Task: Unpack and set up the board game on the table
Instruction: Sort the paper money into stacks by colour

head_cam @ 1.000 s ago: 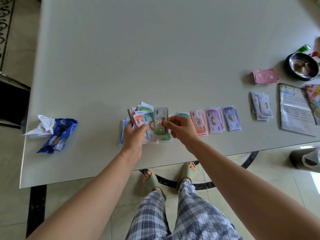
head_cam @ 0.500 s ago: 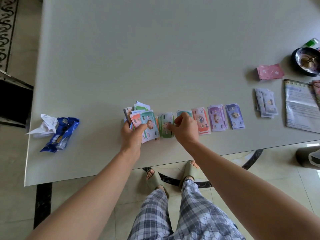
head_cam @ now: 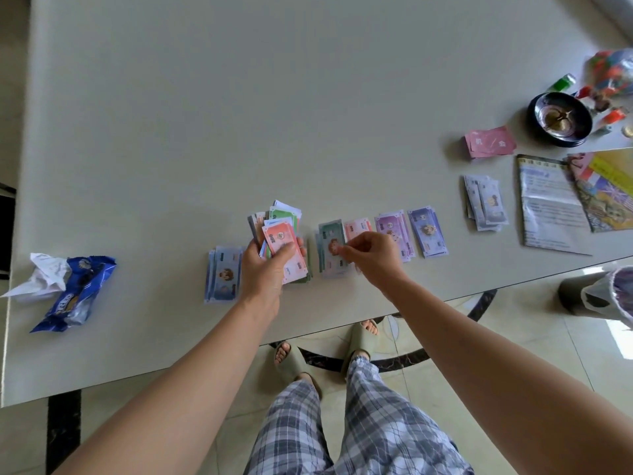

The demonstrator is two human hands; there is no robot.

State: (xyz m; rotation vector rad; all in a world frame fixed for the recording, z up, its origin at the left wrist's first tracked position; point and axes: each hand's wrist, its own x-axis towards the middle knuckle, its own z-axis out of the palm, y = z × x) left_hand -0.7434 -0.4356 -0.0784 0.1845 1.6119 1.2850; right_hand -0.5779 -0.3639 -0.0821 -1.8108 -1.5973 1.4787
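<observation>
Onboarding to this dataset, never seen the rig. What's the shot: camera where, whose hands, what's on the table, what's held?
No robot: one head-worn camera looks down at a person's bare hands over a table. The left hand grips a mixed stack of play-money notes. The right hand has its fingers at the green pile; whether they pinch a note is unclear. More piles lie alongside: blue pile, pink pile, purple pile, violet pile. Far right: pink cards, a rule sheet, a black dish. Left: a blue snack wrapper.
</observation>
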